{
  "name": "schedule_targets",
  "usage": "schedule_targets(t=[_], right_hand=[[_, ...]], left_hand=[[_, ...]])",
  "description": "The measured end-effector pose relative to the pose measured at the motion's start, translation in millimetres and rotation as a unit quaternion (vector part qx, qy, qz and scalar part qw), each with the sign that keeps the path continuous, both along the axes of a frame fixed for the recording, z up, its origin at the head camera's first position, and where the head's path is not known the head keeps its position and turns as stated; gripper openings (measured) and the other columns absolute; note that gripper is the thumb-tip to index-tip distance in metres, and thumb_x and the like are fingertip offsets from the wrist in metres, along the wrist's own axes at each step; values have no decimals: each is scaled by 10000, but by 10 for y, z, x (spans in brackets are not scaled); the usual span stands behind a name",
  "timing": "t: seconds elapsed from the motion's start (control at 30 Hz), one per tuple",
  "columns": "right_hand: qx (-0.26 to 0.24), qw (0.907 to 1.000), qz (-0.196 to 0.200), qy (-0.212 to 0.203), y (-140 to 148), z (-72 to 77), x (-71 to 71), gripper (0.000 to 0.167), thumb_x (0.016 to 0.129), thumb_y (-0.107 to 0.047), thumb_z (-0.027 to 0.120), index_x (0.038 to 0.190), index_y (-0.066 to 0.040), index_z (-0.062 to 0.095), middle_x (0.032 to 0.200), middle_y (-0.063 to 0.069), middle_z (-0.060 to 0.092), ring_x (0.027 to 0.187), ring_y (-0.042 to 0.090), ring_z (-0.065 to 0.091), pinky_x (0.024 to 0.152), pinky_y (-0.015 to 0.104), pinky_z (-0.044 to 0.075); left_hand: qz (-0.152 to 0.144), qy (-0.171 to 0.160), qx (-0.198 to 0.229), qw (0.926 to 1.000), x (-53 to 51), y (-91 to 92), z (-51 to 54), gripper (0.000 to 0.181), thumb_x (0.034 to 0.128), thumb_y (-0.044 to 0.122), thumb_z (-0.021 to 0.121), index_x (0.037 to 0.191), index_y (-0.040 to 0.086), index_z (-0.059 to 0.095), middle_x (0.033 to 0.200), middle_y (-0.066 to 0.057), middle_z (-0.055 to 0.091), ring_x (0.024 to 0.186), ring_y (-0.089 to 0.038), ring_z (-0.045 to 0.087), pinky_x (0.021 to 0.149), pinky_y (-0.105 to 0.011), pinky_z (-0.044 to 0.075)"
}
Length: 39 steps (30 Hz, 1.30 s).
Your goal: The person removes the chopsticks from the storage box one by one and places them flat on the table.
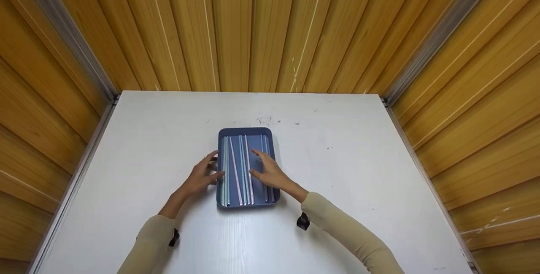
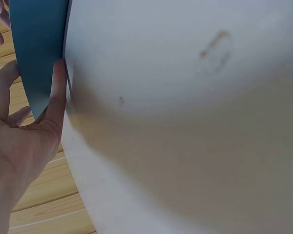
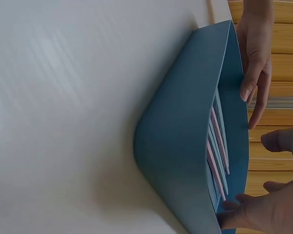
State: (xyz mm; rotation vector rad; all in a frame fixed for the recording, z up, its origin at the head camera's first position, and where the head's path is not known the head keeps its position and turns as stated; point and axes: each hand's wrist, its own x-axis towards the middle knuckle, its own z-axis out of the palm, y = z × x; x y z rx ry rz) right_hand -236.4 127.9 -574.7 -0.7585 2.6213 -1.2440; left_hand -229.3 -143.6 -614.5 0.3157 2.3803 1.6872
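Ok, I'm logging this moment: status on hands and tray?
Left hand holds tray's left edge. Right hand over its right side. Tray on table, sticks lengthwise inside. Right hand partly hides rightmost sticks.

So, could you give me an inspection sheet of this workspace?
Surface: flat white table, with scattered dark specks.
Job's things: dark-blue rectangular tray with rounded corners, containing thin straight pink and pale-blue sticks; materials unclear.
Clutter: nothing seen.
Hands: left hand holds the tray's left side, thumb over the rim; right hand is over the tray, holding nothing visible.
Cables: nothing seen.
Surroundings: yellow-brown, wood-look plank walls with grey, metal-looking corner posts.
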Motion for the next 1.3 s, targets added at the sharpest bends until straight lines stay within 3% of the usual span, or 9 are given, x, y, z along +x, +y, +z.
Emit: schedule_targets(t=[0.3, 0.43, 0.57, 0.73, 0.87, 1.03, 1.1, 1.3], right_hand=[[-270, 9990, -329, -156, -41, -30, -9, 598, 965, -121, 635, 1488, 77, 424, 1494, 308, 472, 1361, 487, 483, 1154, 589, 417], [-326, 9985, -439, -12, -71, -30, 12, 586, 944, -104, 650, 1457, 98, 450, 1437, 338, 494, 1292, 509, 521, 1104, 612, 447], [-307, 9970, -697, 106, -101, -49, 11, 578, 930, -78, 656, 1438, 116, 460, 1354, 347, 509, 1202, 477, 550, 1037, 602, 478], [-182, 9955, -925, -77, -127, -85, -12, 598, 917, -80, 667, 1445, 108, 458, 1322, 342, 489, 1170, 444, 546, 1023, 589, 480], [105, 9956, -864, -351, -121, -103, -50, 642, 890, -87, 687, 1438, 140, 440, 1337, 363, 485, 1170, 448, 562, 1043, 579, 489], [475, 9974, -410, -347, -105, -112, -147, 569, 826, -4, 714, 1310, 216, 511, 1131, 359, 623, 1029, 439, 637, 918, 525, 566], [534, 9968, -278, -523, -106, -98, -187, 538, 813, 47, 710, 1290, 216, 528, 1064, 336, 646, 963, 433, 667, 824, 510, 614], [643, 9901, -395, -1187, -124, -44, -246, 689, 822, 59, 757, 1436, 148, 455, 1126, 290, 622, 1075, 397, 650, 764, 390, 658]], left_hand=[[-47, 1, -107, 9999, -22, -23, 19, 766, 971, 132, 704, 1607, 78, 281, 1487, -275, 456, 1184, -378, 584, 747, -370, 653], [-51, -33, -75, 10000, -17, -25, 24, 779, 967, 138, 712, 1608, 80, 275, 1497, -275, 445, 1186, -379, 579, 747, -383, 655], [-54, -23, 25, 10000, -8, -6, 15, 780, 964, 129, 714, 1607, 72, 276, 1495, -288, 445, 1193, -411, 573, 747, -421, 658], [-70, 11, 138, 9999, 10, 7, -3, 783, 961, 112, 712, 1604, 46, 270, 1468, -311, 462, 1180, -431, 577, 729, -463, 656], [-49, 59, 96, 9999, 5, 9, -7, 774, 964, 116, 708, 1601, 44, 274, 1448, -309, 474, 1153, -402, 593, 702, -434, 657], [-18, 20, -15, 10000, -6, 9, -6, 777, 970, 136, 707, 1609, 71, 271, 1451, -280, 479, 1156, -369, 586, 715, -413, 658], [13, 40, -61, 10000, -10, 10, -16, 773, 969, 131, 707, 1607, 69, 276, 1442, -281, 485, 1151, -374, 582, 714, -422, 658], [167, 22, -69, 9998, -2, 28, -30, 769, 968, 108, 700, 1608, 61, 276, 1431, -282, 492, 1151, -372, 579, 719, -435, 655]])
